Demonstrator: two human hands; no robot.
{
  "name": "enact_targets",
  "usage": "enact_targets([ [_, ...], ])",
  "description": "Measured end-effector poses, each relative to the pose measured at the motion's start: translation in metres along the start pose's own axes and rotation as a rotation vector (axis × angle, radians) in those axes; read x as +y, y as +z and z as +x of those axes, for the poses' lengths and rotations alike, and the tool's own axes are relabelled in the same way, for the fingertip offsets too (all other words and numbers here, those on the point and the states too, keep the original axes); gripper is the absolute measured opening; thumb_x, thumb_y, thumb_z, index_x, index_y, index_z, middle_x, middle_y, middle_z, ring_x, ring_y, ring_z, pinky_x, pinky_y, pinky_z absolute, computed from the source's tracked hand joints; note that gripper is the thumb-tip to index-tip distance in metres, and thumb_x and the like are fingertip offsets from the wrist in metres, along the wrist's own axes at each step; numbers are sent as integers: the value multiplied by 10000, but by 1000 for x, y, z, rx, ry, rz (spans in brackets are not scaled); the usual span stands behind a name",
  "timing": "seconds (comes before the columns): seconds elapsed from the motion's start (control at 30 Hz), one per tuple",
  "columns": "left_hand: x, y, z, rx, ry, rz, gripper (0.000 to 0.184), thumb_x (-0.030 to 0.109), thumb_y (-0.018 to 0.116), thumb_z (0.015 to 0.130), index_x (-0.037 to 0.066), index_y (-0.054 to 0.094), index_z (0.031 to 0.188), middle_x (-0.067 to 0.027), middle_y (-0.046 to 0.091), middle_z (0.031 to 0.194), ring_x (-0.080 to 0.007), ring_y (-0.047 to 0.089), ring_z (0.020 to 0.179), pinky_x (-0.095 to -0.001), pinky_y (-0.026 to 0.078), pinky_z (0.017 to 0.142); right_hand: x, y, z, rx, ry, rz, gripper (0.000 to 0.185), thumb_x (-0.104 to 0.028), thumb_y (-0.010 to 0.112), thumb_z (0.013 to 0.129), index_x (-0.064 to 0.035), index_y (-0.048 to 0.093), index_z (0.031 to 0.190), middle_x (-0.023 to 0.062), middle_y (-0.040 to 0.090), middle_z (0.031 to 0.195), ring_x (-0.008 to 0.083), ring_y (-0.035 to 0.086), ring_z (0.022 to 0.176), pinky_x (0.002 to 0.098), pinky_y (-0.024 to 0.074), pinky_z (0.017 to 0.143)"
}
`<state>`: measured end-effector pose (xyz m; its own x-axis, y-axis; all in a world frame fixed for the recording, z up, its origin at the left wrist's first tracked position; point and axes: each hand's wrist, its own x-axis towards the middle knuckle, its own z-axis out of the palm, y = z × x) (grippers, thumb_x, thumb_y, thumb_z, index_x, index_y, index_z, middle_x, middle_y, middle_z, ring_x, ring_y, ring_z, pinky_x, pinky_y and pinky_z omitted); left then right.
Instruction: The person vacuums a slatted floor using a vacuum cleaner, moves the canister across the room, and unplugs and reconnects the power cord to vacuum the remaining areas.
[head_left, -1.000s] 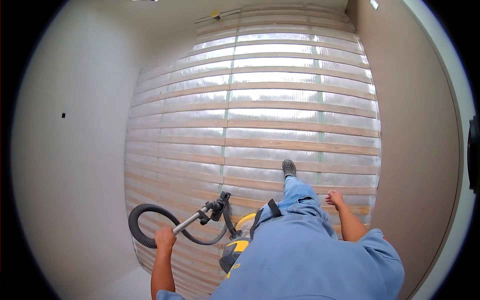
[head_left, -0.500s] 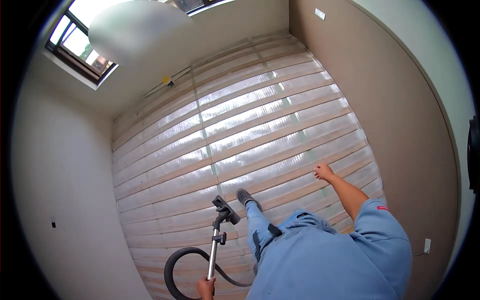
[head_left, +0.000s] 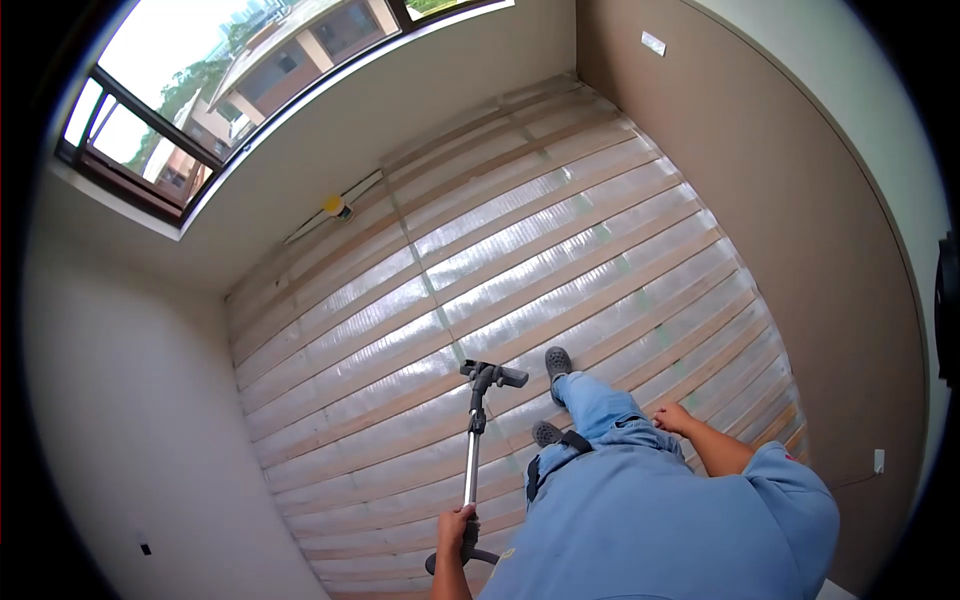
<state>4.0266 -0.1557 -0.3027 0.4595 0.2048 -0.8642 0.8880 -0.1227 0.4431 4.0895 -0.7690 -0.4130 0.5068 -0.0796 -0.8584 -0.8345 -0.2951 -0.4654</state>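
My left hand (head_left: 455, 528) is wrapped round the metal tube of a vacuum cleaner wand (head_left: 471, 468). At its far end, the dark floor head (head_left: 494, 375) rests over the slatted floor. Part of the black hose (head_left: 484, 556) shows below that hand, and the rest is hidden by my body. My right hand (head_left: 673, 418) hangs close to my trousers with its fingers curled in and nothing visible in them.
Wooden battens with shiny silver sheeting between them cover the floor (head_left: 390, 330). A yellow-topped object (head_left: 335, 206) and thin strips lie along the window wall. Brown panelling (head_left: 750, 200) stands on the right, a pale wall (head_left: 130, 400) on the left.
The floor head has swung right and forward, and my left hand has moved up and right. My right hand has come down towards my hip. My feet have shifted; more window shows.
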Motion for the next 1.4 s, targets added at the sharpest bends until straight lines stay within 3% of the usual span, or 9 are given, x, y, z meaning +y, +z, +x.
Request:
enact_targets([
  [0.2,163,4,61,-87,62,-160,297,281,720,889,-7,670,839,-77,638,693,-163,621,557,-303,520,520,-98,4,91,-73,-41,-386,188,-164,598,823,1,680,786,132,669,704,216,645,580,338,524,520],
  [0.3,266,19,62,-54,153,-135,308,292,716,896,-11,679,856,-73,644,709,-155,622,580,-295,515,542,-27,0,320,-221,-73,-230,169,-156,591,841,-8,656,794,143,671,737,226,650,601,341,528,515],
  [0.37,328,26,65,-85,161,-141,313,301,704,907,-10,684,879,-72,653,746,-154,629,607,-292,527,564,-205,20,245,-41,182,216,177,-158,556,886,-6,632,836,140,672,774,220,656,633,330,531,521],
  [0.57,476,54,104,-233,300,-222,363,328,685,921,-35,686,923,-90,658,767,-167,646,641,-287,546,603,-510,57,243,-306,-418,193,329,-274,538,980,5,610,1139,123,689,951,185,681,808,301,566,694],
  [0.73,575,45,119,-278,381,-40,360,320,689,924,-34,706,860,-60,668,737,-134,638,629,-272,518,591,-678,92,159,-702,-439,682,420,-399,506,1009,-54,546,1244,127,643,1126,238,623,1061,405,510,940],
  [0.87,644,19,114,-249,418,305,403,356,711,888,-45,708,928,-65,654,728,-141,640,650,-292,520,615,-721,110,171,-791,-264,969,289,-328,525,999,-66,576,1109,150,643,1113,300,614,1112,472,480,1007],
  [0.97,667,0,146,-171,629,766,360,336,689,850,-7,699,959,-174,686,786,-301,659,731,-403,504,685,-732,123,201,-774,-214,1014,190,-181,586,970,-19,591,1071,160,655,1121,327,615,1132,476,473,1032],
  [1.17,690,-18,191,-169,675,711,381,332,754,700,15,734,911,-202,698,831,-354,672,793,-455,516,725,-743,110,255,-655,-184,846,314,-212,597,979,26,528,1173,204,620,1204,329,592,1175,534,469,1050],
  [1.4,684,62,263,59,693,546,277,197,762,686,44,757,917,-177,725,949,-333,695,935,-442,553,778,-838,68,282,-555,-55,626,84,-48,657,818,-1,613,872,111,659,891,286,653,945,510,507,974],
])
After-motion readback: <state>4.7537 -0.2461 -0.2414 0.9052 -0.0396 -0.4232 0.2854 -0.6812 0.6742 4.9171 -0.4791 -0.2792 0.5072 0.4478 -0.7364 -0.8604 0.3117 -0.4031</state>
